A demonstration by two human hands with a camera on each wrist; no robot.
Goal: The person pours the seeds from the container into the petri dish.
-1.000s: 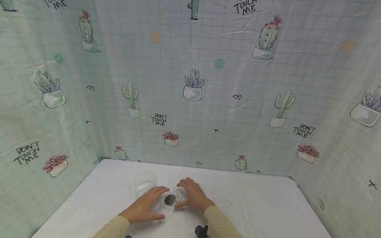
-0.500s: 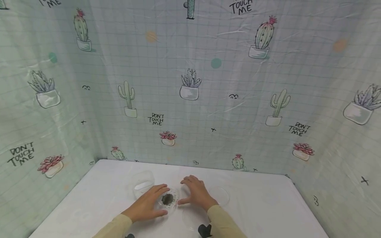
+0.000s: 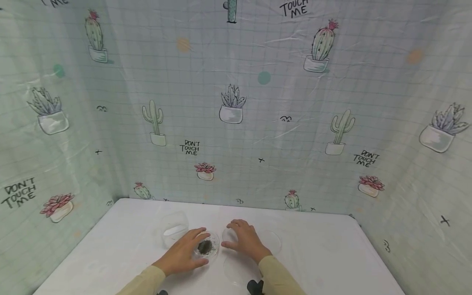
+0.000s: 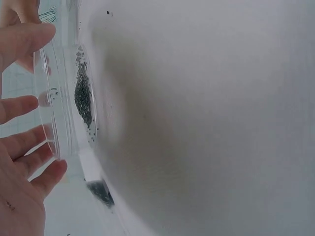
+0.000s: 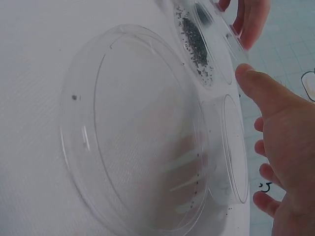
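My left hand point(image 3: 183, 253) holds a clear petri dish point(image 4: 60, 105) by its rim, thumb on one side and fingers on the other. Dark granules point(image 4: 82, 96) lie in a heap low under that rim, with loose grains scattered round them. In the right wrist view the same granules point(image 5: 193, 42) show through clear plastic. My right hand point(image 3: 246, 241) hovers to the right with parted, loosely bent fingers and nothing gripped; its thumb tip point(image 5: 244, 70) is near the dish's rim. Below this hand stands a smaller clear dish point(image 5: 235, 147).
A large clear dish point(image 5: 78, 142) with a few specks lies nearer me, right of the middle. Another faint clear disc point(image 3: 274, 242) is beyond the right wrist. A clear box-like container point(image 3: 173, 223) stands behind the left hand. Single grains point(image 4: 108, 13) dot the white table point(image 3: 313, 250).
The dish in my left hand has gone from tilted to level. My right hand has drawn a little away from it to the right. The head view has turned slightly right.
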